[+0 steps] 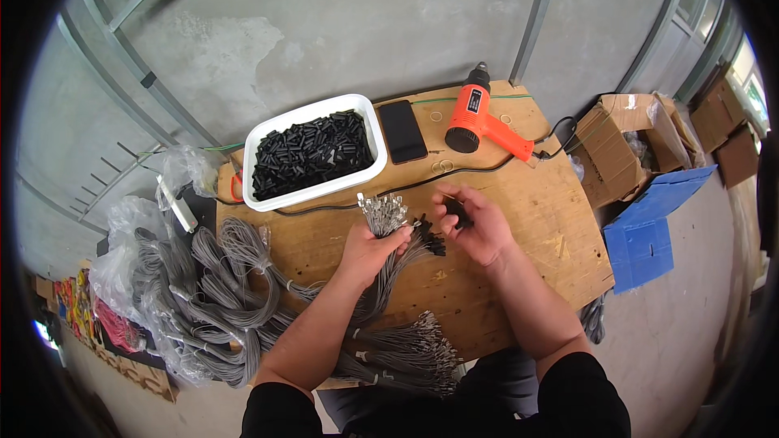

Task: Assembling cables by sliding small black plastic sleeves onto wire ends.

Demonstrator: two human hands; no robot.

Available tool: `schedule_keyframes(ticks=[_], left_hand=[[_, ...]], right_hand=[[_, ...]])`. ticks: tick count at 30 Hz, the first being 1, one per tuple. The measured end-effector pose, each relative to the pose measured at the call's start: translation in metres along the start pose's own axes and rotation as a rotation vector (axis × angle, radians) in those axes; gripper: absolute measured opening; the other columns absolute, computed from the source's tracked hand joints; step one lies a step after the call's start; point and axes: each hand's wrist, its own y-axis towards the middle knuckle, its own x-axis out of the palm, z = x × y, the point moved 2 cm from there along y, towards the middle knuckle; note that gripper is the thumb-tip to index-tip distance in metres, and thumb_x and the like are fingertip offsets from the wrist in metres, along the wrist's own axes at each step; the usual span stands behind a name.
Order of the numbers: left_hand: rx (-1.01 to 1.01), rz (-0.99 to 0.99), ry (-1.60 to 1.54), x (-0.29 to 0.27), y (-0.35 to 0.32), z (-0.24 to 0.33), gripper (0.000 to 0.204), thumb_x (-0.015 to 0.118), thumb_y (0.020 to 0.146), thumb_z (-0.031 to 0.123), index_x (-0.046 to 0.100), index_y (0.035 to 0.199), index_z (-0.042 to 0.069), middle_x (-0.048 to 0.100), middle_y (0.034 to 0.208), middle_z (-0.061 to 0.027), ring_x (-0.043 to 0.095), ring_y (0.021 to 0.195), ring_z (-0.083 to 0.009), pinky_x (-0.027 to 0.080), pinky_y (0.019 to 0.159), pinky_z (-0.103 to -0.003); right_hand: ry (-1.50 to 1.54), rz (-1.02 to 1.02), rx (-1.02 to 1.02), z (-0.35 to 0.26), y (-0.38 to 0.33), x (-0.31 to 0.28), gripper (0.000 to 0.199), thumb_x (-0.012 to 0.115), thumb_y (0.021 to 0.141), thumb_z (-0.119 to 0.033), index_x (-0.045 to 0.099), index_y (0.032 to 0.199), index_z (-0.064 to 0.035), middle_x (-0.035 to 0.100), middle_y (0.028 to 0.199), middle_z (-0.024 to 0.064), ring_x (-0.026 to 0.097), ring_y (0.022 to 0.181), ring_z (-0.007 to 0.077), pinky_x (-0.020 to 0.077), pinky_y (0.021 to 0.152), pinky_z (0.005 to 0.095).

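Note:
My left hand [369, 250] grips a bundle of grey wires [388, 272] with metal terminals [381, 212] fanned out above the fist. Some wires beside it carry short black sleeves [430, 239] on their ends. My right hand [479, 227] is cupped just to the right, holding a few small black tube pieces [457, 211] in its fingers. Both hands hover over a wooden board [519, 195]. A white tray [369, 126] full of black tube pieces [308, 152] stands behind the hands.
An orange heat gun [479, 120] and a black phone [402, 131] lie at the board's back. More grey wire bundles [219, 292] pile at the left and near my lap [406, 349]. Plastic bags [138, 235] sit left; cardboard boxes [625, 138] and a blue sheet [649, 227] right.

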Motion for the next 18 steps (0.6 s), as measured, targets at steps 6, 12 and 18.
schedule_keyframes(ticks=[6, 12, 18], left_hand=[[-0.014, -0.028, -0.001, -0.003, 0.002, -0.001, 0.012, 0.075, 0.088, 0.007, 0.067, 0.095, 0.0, 0.067, 0.081, -0.0052, 0.062, 0.068, -0.0126, 0.051, 0.062, -0.026], [0.014, -0.031, 0.0, -0.001, 0.001, 0.0, 0.008, 0.071, 0.091, 0.006, 0.065, 0.089, 0.001, 0.063, 0.076, -0.0021, 0.057, 0.065, -0.0102, 0.045, 0.059, -0.026], [0.008, -0.042, -0.008, -0.002, 0.001, 0.0, 0.007, 0.07, 0.091, 0.005, 0.064, 0.089, 0.002, 0.062, 0.075, -0.0009, 0.056, 0.064, -0.0095, 0.045, 0.058, -0.026]], right_hand=[[0.081, 0.116, 0.002, 0.002, 0.006, -0.018, 0.028, 0.043, 0.104, -0.012, 0.054, 0.125, 0.0024, 0.06, 0.105, 0.0115, 0.052, 0.078, 0.0146, 0.0425, 0.057, 0.0228], [-0.027, 0.011, -0.018, 0.002, 0.007, -0.021, 0.02, 0.045, 0.102, -0.005, 0.055, 0.119, 0.0015, 0.061, 0.101, 0.0118, 0.049, 0.071, 0.0119, 0.0374, 0.052, 0.0194], [0.039, 0.022, -0.084, -0.006, 0.013, -0.034, 0.018, 0.047, 0.101, -0.003, 0.058, 0.114, 0.0018, 0.062, 0.102, 0.0108, 0.049, 0.071, 0.0115, 0.0373, 0.053, 0.0184]])
